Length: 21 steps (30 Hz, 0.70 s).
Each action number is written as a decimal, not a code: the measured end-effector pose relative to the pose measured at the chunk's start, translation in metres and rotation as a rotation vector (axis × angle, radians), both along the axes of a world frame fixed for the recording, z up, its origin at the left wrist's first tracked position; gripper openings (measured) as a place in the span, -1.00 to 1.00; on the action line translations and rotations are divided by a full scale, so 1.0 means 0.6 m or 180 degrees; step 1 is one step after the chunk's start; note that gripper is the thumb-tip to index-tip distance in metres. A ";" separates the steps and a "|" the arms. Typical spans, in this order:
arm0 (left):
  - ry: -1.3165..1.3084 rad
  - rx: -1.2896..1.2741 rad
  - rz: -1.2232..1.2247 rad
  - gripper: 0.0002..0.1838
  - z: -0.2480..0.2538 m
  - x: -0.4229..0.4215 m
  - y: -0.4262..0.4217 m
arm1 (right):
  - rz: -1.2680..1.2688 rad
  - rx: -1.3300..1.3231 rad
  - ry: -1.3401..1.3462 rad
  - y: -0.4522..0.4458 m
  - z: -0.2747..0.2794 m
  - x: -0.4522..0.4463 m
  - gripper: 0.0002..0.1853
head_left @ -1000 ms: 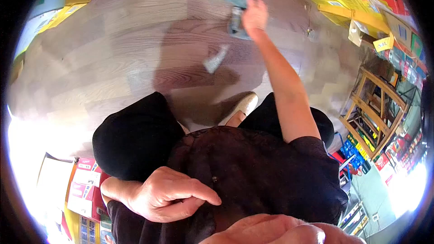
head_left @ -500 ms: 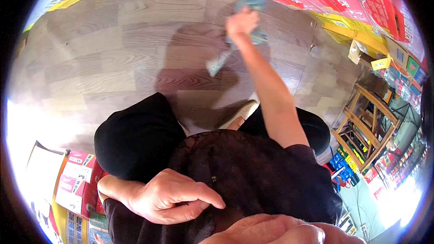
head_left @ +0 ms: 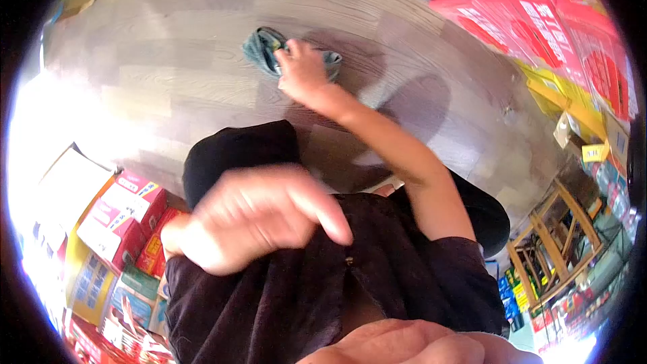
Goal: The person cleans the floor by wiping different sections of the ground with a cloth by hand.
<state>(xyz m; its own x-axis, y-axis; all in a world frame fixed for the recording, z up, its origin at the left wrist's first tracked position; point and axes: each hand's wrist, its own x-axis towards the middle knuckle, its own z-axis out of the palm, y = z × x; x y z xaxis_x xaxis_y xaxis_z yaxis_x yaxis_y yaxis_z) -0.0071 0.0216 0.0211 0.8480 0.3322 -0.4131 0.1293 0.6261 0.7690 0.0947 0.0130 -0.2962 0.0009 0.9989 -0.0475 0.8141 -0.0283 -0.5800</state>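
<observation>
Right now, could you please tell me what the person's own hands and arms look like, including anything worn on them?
The left hand and right hand are ungloved. The right arm is bare below a dark short sleeve with a simple straight edge. Motion blur hides finer detail on the left hand.

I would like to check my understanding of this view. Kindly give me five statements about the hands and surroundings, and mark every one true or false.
1. The right hand is on a cloth. True.
2. The left hand rests on the floor. False: the left hand is raised in front of the dark shirt.
3. The floor has a wood-grain pattern. True.
4. The wooden frame is at the left of the picture. False: the wooden frame is at the right.
5. Large red cartons are at the upper right of the picture. True.
</observation>
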 end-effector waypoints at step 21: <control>-0.0608 0.0952 0.1060 -0.49 -0.128 0.170 0.140 | -0.0794 0.0515 0.2400 0.032 0.394 0.167 -0.75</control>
